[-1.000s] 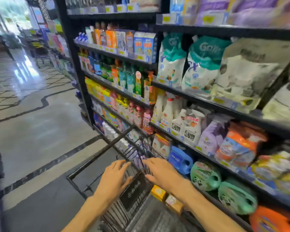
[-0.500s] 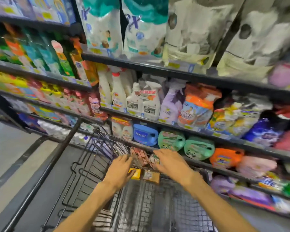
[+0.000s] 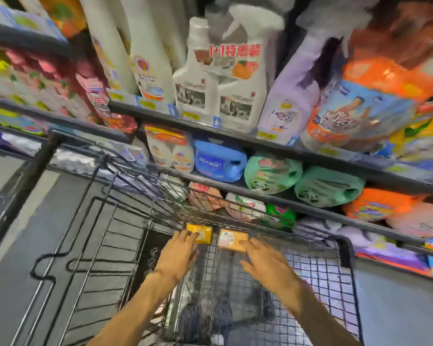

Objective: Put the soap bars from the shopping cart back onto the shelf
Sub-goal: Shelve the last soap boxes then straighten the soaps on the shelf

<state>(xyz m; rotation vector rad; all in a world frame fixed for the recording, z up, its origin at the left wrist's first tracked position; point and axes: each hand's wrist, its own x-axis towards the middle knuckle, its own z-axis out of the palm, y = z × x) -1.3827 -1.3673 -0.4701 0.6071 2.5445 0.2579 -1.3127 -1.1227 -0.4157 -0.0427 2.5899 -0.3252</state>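
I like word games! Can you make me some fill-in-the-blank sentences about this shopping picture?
1. The two soap bars lie inside the wire ____.
2. The left hand reaches toward the ____ soap bar.
3. The right hand is open and holds ____.
4. Just right of the blue jug lie two ____ jugs.

Missing words: cart; yellow; nothing; green

Both open hands (image 3: 225, 258) reach two soap bars (image 3: 216, 237).
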